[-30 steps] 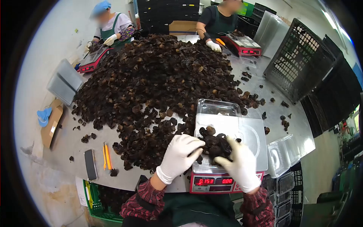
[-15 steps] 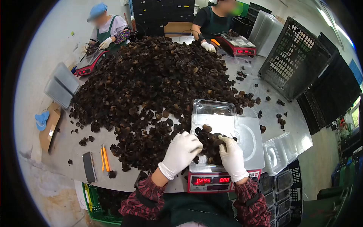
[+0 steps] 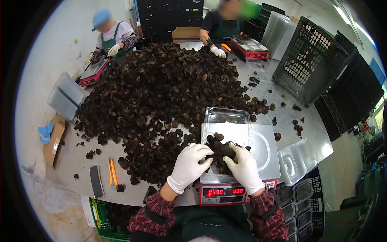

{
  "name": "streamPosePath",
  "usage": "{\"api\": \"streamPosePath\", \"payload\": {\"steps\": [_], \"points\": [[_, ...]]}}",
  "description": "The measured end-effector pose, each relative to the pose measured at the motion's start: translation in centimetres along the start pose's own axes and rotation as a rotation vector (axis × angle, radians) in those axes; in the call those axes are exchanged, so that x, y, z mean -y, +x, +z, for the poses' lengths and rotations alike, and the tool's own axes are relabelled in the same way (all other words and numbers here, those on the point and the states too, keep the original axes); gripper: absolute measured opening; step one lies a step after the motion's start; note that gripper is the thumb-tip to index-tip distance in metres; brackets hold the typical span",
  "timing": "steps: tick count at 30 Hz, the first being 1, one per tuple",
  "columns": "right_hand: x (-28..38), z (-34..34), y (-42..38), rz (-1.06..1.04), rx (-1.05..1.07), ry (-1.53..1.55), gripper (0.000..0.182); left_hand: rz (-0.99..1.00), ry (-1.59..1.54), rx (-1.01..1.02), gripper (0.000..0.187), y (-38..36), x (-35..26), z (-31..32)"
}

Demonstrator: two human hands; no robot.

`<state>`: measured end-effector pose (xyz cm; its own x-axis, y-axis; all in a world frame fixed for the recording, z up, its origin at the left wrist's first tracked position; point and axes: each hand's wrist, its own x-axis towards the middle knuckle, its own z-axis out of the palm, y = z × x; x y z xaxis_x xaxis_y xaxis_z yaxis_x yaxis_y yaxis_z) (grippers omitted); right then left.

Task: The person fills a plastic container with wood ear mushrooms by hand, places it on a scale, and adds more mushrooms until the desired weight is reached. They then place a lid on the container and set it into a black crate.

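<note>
A clear plastic tray (image 3: pixel 225 177) filled with dark wood ear mushrooms (image 3: pixel 222 152) rests on the digital scale (image 3: pixel 264 133), whose red display shows 0.490 and 0.00. My left hand (image 3: pixel 190 166), in a white glove, curls its thumb and fingers against the mushrooms from the left. From the right, my gloved right hand (image 3: pixel 244 167) holds a mushroom piece at the top between thumb and fingers. Some fingertips are hidden among the dark pieces. A big mushroom heap (image 3: pixel 161 84) spreads over the metal table beyond my left hand.
Clear lids (image 3: pixel 296 161) lie right of the scale, above a crate of packed trays (image 3: pixel 302 201). A phone (image 3: pixel 96 181) and an orange cutter (image 3: pixel 113 172) lie left. Two co-workers work at scales (image 3: pixel 248 49) across the table. A black crate (image 3: pixel 310 60) stands at right.
The scale's reading has risen from 0.295 to 0.490. My hands have shifted slightly on the mushrooms in the tray, and the right thumb and fingers have spread around a piece.
</note>
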<state>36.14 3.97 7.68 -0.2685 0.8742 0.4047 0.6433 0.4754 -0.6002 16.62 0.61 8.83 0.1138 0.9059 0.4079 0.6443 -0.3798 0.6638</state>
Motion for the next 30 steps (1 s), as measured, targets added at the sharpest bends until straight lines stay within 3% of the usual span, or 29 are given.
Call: {"api": "streamPosePath", "payload": {"steps": [2,3,5,6,7,9,11,13,16,18,20,22,24,25,27,28,29,30], "points": [[0.7,-1.5,0.4,0.110,0.089,0.085,0.034,-0.007,-0.027,-0.020,0.020,-0.3,0.1,-0.2],[0.4,-2.0,1.1,-0.040,-0.025,0.058,0.034,-0.016,-0.057,-0.040,0.021,-0.4,0.1,-0.3],[-2.7,-2.4,2.0,-0.017,-0.132,-0.056,0.031,0.022,-0.048,-0.064,0.023,-0.6,-0.1,-0.8],[-3.9,-3.0,3.1,-0.017,-0.178,-0.062,0.025,-0.109,-0.155,-0.061,0.023,-0.8,-0.8,-1.5],[-3.9,-4.0,4.2,0.135,-0.133,-0.045,0.021,-0.237,-0.264,-0.056,0.023,-1.0,-1.2,-2.1],[-6.7,-4.7,6.6,0.031,-0.198,-0.170,0.017,-0.289,-0.352,-0.088,0.025,-2.1,-0.9,-3.7],[-8.4,-4.4,8.9,-0.005,-0.191,-0.236,0.017,-0.234,-0.227,-0.128,0.026,-3.6,-0.3,-6.1],[-8.7,-4.4,11.0,-0.045,-0.175,-0.290,0.017,-0.329,-0.069,-0.122,0.026,-6.6,1.0,-9.2],[-7.4,-3.2,12.8,-0.004,0.102,-0.320,0.021,-0.484,0.201,-0.163,0.021,-12.9,3.8,-14.1],[-5.2,-2.3,12.7,-0.055,0.178,-0.193,0.024,-0.637,0.383,-0.121,0.017,-18.7,7.2,-17.0],[-3.5,-0.8,11.6,-0.176,0.262,-0.071,0.029,-0.917,0.502,0.056,0.018,-23.5,9.5,-19.6],[-1.3,0.0,10.0,-0.311,0.332,-0.176,0.029,-1.044,0.517,0.112,0.018,-29.1,12.6,-20.9],[-0.4,0.8,8.8,-0.387,0.448,-0.348,0.027,-1.133,0.743,0.229,0.023,-31.4,13.2,-21.8],[-0.5,1.1,8.1,-0.397,0.457,-0.335,0.027,-1.150,0.749,0.226,0.023,-32.0,12.8,-21.8],[-0.9,1.4,7.2,-0.453,0.259,-0.345,0.021,-1.047,0.949,0.108,0.028,-31.5,12.1,-21.1],[0.1,0.2,7.1,-0.406,0.255,-0.324,0.015,-1.110,0.998,0.148,0.030,-30.4,12.9,-20.8],[-0.1,-0.2,6.8,-0.367,0.205,-0.298,0.015,-0.976,0.977,0.027,0.027,-29.0,12.5,-20.1],[0.7,-1.2,6.5,-0.292,0.245,-0.258,0.015,-0.706,0.940,-0.147,0.026,-26.2,10.9,-18.5]]}}
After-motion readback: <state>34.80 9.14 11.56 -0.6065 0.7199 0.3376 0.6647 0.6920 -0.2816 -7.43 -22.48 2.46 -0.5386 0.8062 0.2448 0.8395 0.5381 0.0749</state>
